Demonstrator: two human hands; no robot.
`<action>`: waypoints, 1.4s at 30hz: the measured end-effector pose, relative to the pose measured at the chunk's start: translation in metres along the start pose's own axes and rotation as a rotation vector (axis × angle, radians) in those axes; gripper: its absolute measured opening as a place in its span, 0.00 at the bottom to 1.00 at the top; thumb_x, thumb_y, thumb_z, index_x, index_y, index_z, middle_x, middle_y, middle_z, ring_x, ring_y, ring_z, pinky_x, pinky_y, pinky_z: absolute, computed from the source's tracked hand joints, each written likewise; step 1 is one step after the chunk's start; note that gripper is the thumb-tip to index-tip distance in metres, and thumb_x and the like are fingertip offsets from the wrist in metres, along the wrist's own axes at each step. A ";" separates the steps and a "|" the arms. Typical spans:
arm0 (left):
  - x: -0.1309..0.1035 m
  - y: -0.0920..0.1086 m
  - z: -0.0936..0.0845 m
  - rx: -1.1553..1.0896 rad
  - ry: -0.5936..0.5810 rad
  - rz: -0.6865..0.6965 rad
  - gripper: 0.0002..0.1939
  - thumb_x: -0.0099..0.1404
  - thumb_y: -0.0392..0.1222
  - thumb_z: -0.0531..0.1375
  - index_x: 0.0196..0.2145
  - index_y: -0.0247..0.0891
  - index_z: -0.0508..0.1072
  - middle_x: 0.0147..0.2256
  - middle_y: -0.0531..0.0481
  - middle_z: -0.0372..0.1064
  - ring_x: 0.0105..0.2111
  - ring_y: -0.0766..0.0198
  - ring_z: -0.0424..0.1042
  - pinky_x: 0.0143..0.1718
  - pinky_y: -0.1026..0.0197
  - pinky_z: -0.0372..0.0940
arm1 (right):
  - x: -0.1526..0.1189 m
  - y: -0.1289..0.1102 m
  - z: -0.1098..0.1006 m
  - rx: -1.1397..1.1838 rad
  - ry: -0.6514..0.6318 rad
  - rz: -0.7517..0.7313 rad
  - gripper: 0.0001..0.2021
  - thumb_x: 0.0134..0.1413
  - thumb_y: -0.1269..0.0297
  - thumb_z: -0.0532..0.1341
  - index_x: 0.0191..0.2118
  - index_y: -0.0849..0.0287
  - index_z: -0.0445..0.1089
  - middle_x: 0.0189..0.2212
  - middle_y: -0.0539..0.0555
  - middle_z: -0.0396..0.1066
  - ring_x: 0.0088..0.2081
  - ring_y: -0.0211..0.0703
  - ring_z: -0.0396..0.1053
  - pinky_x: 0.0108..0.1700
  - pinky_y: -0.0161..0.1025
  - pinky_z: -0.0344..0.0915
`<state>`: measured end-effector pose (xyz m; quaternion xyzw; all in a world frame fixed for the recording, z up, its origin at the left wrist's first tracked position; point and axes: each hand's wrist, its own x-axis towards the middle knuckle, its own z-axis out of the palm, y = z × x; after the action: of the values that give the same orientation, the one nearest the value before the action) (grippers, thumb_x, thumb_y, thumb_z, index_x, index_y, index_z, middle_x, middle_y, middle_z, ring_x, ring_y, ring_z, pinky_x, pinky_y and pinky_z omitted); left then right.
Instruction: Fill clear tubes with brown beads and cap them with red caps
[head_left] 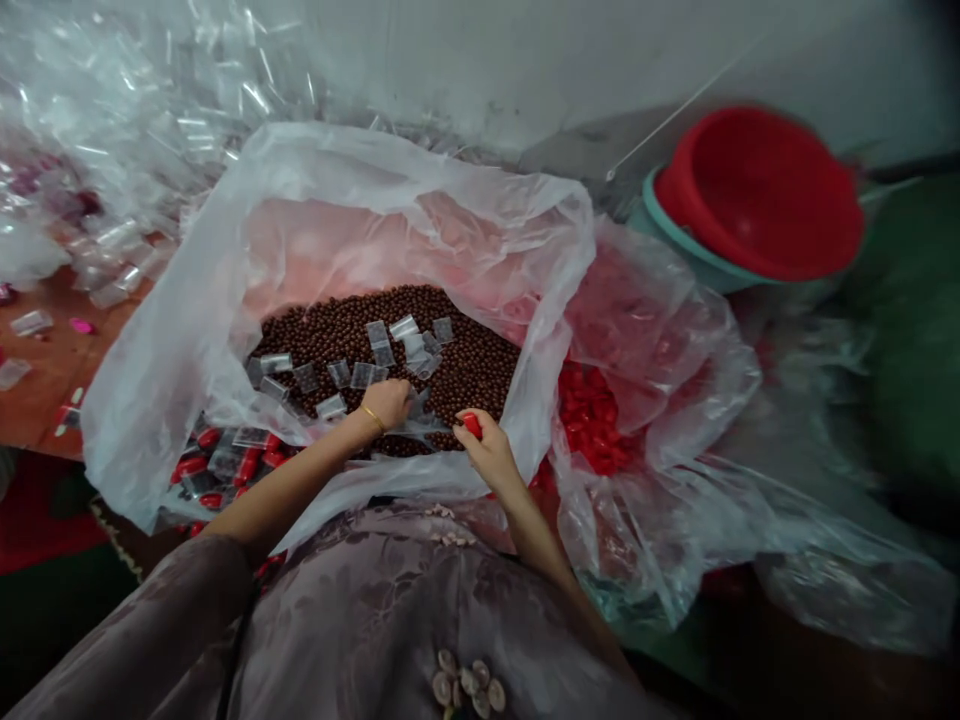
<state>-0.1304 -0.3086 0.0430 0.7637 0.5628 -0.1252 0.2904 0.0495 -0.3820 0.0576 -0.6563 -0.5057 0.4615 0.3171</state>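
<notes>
A large translucent plastic bag lies open before me, holding a bed of small round brown balls. Several clear plastic containers are scattered on the balls. My left hand, with a bracelet at the wrist, reaches into the bag with its fingers closed. Clear plastic shows beside those fingertips, but what they grip is hidden. To its right, my right hand pinches a small red cap just above the balls, near the bag's front edge.
Red caps fill another clear bag at the right. Filled containers with red caps lie at the lower left. Behind on the left rises a heap of clear containers. A red basin sits in a light blue one at the right.
</notes>
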 end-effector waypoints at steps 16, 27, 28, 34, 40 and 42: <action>0.055 0.050 0.045 -0.522 -0.022 -0.056 0.14 0.56 0.45 0.56 0.35 0.32 0.74 0.32 0.45 0.73 0.33 0.63 0.70 0.35 0.65 0.62 | 0.074 0.044 0.002 -0.432 -0.021 0.029 0.17 0.53 0.57 0.50 0.43 0.63 0.64 0.42 0.62 0.68 0.46 0.49 0.63 0.50 0.48 0.57; 0.024 0.021 0.016 -1.310 0.033 0.327 0.18 0.50 0.43 0.64 0.37 0.32 0.67 0.39 0.46 0.69 0.39 0.66 0.68 0.45 0.63 0.61 | 0.036 -0.009 -0.026 0.210 0.075 0.082 0.18 0.49 0.47 0.53 0.35 0.58 0.63 0.17 0.41 0.54 0.14 0.30 0.52 0.16 0.31 0.58; 0.020 0.020 0.012 -1.370 0.011 0.353 0.19 0.50 0.45 0.64 0.37 0.33 0.67 0.39 0.45 0.69 0.40 0.66 0.68 0.45 0.62 0.60 | 0.034 -0.014 -0.024 0.312 0.014 0.112 0.18 0.50 0.47 0.51 0.34 0.58 0.63 0.16 0.41 0.52 0.13 0.29 0.49 0.15 0.30 0.56; 0.005 0.017 0.005 -1.535 -0.111 0.498 0.24 0.46 0.50 0.66 0.36 0.34 0.66 0.38 0.45 0.70 0.39 0.65 0.69 0.44 0.60 0.61 | 0.025 -0.032 -0.019 0.550 -0.081 0.140 0.13 0.48 0.53 0.55 0.34 0.55 0.58 0.20 0.41 0.60 0.14 0.29 0.55 0.16 0.30 0.57; -0.003 0.019 0.002 -1.404 -0.066 0.488 0.26 0.49 0.53 0.64 0.40 0.33 0.66 0.39 0.45 0.68 0.39 0.64 0.66 0.44 0.60 0.60 | 0.021 -0.034 -0.017 0.410 0.000 0.013 0.15 0.53 0.53 0.52 0.41 0.57 0.64 0.19 0.43 0.58 0.16 0.29 0.53 0.19 0.30 0.60; -0.005 0.021 0.003 -1.344 -0.041 0.503 0.26 0.50 0.54 0.63 0.41 0.32 0.67 0.38 0.46 0.67 0.39 0.63 0.66 0.45 0.60 0.59 | 0.019 -0.033 -0.017 0.267 0.018 -0.057 0.18 0.56 0.53 0.49 0.45 0.57 0.66 0.25 0.48 0.64 0.21 0.32 0.59 0.22 0.32 0.62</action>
<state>-0.1125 -0.3184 0.0495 0.5238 0.3198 0.3048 0.7283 0.0542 -0.3531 0.0872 -0.5977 -0.4552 0.5096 0.4193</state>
